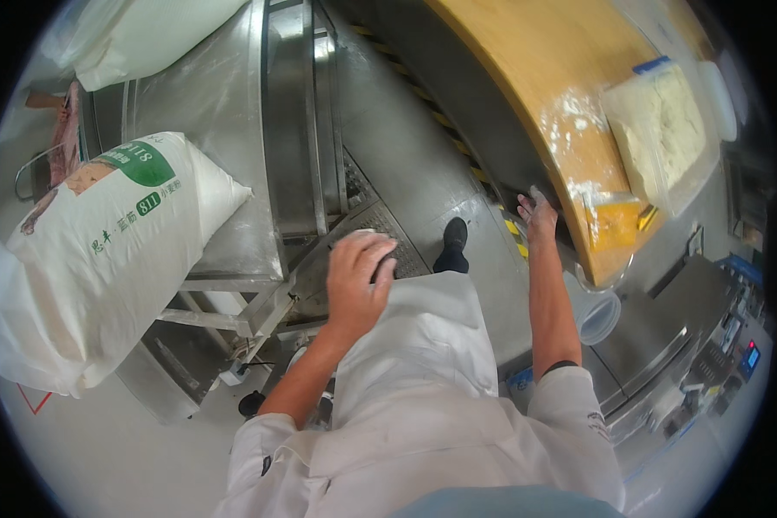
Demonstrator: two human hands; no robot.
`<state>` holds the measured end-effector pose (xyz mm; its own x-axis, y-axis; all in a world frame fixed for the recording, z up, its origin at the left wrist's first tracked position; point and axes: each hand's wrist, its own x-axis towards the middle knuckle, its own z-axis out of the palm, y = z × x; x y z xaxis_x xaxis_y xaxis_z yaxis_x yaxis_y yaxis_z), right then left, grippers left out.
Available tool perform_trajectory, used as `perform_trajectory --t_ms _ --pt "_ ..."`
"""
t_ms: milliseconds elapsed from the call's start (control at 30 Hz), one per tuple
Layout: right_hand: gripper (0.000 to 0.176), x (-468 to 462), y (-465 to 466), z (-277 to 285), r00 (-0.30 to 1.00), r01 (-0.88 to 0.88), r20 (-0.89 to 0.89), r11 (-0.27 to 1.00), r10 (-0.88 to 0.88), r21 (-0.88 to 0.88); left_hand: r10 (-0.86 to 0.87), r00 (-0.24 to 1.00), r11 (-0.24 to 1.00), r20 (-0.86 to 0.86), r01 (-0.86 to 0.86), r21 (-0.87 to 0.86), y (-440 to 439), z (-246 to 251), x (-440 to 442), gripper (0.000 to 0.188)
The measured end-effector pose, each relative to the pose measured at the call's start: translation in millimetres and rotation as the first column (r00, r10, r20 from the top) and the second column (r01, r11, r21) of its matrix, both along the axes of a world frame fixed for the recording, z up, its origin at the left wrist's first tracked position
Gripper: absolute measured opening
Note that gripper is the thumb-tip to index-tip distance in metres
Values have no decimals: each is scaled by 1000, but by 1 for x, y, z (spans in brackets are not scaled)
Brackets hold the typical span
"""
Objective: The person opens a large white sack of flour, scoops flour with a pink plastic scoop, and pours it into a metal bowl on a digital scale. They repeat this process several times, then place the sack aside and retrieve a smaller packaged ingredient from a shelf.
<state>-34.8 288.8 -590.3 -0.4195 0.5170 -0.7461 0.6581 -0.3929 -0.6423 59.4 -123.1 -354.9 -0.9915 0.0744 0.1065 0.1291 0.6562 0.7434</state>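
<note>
My left hand [357, 275] hangs in front of my white apron [421, 330], fingers loosely bent and thumb apart. A dark patch shows between thumb and fingers; whether it lies behind the hand is unclear, and I see no grip on it. Beside the edge of the wooden worktable [511, 45], my right hand [539, 213] is spread with nothing in it. Flour whitens its fingertips. On that table, a yellow flat piece [612, 225] lies by scattered flour [573, 120], next to a clear plastic tub [676, 188] of pale dough.
A full white flour sack [116, 259] lies on the steel table [233, 129] at left, with another white sack [149, 39] beyond. Yellow-black floor tape [443, 120] runs along the worktable's base. A clear round container [599, 317] and steel equipment [693, 304] stand at right.
</note>
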Motion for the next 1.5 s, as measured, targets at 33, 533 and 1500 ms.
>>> perform_trajectory --t_ms 33,533,1500 --pt "44 -12 -6 -1 1000 1 -21 1000 -1 -26 -11 999 999 45 9 30 2 -8 -1 32" --pt "60 -168 -98 -38 942 -257 -242 963 232 -76 235 927 972 291 -220 -83 -51 -122 36 36" --pt "28 21 69 -77 986 -133 138 947 95 292 162 832 965 531 -247 92 -1 -294 90 33"
